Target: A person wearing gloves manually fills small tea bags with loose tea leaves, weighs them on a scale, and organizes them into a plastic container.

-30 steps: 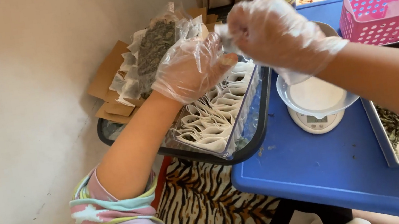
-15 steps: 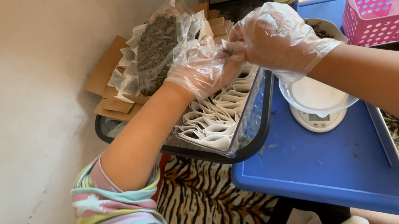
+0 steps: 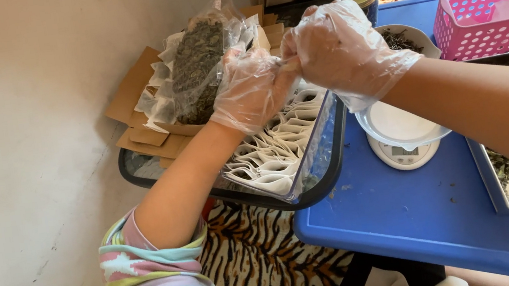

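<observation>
Both gloved hands meet over the clear tray of white filter bags [image 3: 282, 152]. The left hand [image 3: 254, 90] and right hand [image 3: 338, 51] are pinched closed on what looks like one small bag [image 3: 290, 65], mostly hidden. Looks like the closing-up step; next it needs a steady pinch, with the scale [image 3: 401, 149] close by on the blue desk [image 3: 409, 207].

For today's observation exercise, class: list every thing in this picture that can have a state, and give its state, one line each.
left hand: gloved, fingers closed, meeting the other hand.
right hand: gloved, fingers pinched against the left hand; what they grip is hidden.
clear tray: packed with small white pouches standing in rows.
bags of dried leaves: filled, piled on brown envelopes.
kitchen scale: carries a white dish; display too small to read.
pink basket: upright on the table.
</observation>
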